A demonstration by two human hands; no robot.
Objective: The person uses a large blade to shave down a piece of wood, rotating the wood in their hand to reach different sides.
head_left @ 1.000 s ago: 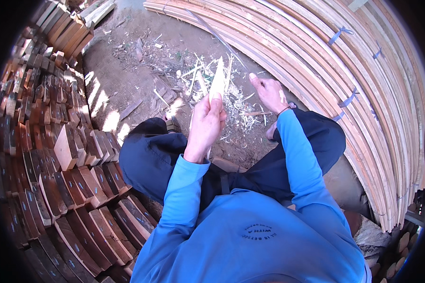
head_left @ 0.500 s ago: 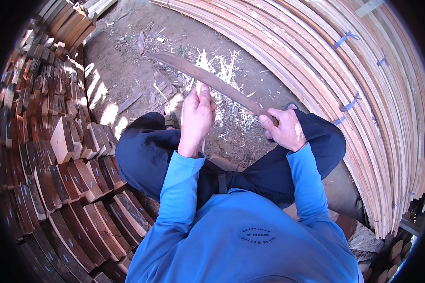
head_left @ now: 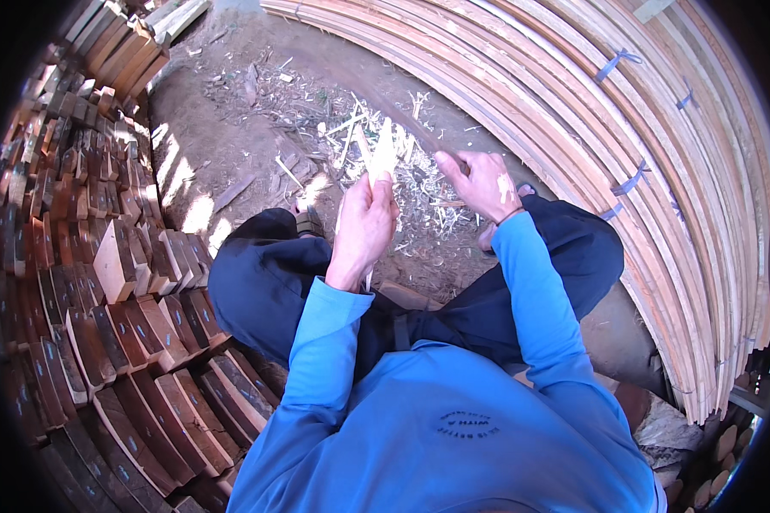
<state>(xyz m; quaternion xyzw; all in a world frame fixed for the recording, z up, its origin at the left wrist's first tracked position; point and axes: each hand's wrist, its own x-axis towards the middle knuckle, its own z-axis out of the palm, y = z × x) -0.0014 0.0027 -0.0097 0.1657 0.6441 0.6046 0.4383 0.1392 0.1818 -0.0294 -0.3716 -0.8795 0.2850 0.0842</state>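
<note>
My left hand is clamped round a pale wooden stick, pointed end up, out over my knees. My right hand is closed on the handle of a long dark blade running up and left, just past the stick's tip. Shavings litter the dirt (plenty of them). My worry: a glancing stroke off the tapered tip could slide towards my left fingers, or split the stick.

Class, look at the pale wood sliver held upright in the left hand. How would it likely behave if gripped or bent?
The pale wood sliver looks thin and tapered, so it is probably light and somewhat springy. Its pointed tip may snap if bent hard. The left hand grips its lower end, and it stands straight, suggesting stiffness.
</note>
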